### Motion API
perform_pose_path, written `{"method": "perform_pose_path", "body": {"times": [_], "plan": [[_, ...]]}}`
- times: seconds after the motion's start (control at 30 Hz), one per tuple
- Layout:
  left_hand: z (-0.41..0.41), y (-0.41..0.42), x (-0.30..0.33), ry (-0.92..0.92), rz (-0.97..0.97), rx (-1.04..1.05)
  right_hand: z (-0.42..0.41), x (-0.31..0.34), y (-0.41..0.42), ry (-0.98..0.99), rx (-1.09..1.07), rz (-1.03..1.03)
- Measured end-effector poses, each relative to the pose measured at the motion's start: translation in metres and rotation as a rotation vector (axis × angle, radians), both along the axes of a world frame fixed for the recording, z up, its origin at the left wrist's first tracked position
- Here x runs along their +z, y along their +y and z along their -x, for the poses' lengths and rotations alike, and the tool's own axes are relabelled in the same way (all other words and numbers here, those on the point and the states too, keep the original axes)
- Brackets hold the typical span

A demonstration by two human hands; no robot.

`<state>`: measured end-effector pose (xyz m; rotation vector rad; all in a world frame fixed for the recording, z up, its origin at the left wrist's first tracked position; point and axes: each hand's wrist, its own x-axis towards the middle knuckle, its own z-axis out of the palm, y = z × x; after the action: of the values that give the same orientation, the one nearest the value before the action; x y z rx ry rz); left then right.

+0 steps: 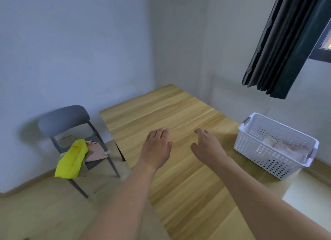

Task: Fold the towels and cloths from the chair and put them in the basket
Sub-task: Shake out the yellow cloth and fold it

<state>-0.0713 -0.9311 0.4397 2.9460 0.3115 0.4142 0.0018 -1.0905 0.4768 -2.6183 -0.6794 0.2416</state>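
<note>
Over bare table (179, 114): left hand (156, 146), right hand (207, 146) open, empty; basket (268, 161) at rt edge.

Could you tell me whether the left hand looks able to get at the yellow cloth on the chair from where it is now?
Probably yes. The left hand is empty above the table, and nothing shows between it and the yellow cloth hanging off the chair.

Yellow cloth (71, 160); pink cloth (96, 151); grey chair (64, 119); white perforated basket (268, 148)
</note>
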Motion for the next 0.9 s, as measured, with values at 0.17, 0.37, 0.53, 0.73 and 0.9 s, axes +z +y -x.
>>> {"method": "perform_pose_path", "body": {"times": [0.17, 0.37, 0.53, 0.73, 0.9], "plan": [[0.032, 0.087, -0.002, -0.011, 0.013, -0.019, 0.037, -0.003, 0.090, 0.008, -0.009, -0.008], [0.077, 0.213, -0.002, 0.014, 0.071, -0.012, 0.087, 0.000, 0.210, 0.047, 0.019, -0.042], [0.100, 0.296, 0.004, 0.017, 0.062, 0.001, 0.105, 0.003, 0.287, 0.048, 0.042, -0.075], [0.139, 0.400, 0.000, 0.021, 0.044, 0.090, 0.122, -0.014, 0.396, 0.090, 0.130, -0.057], [0.168, 0.521, -0.026, 0.074, 0.075, 0.155, 0.151, -0.028, 0.517, 0.120, 0.182, -0.092]]}}
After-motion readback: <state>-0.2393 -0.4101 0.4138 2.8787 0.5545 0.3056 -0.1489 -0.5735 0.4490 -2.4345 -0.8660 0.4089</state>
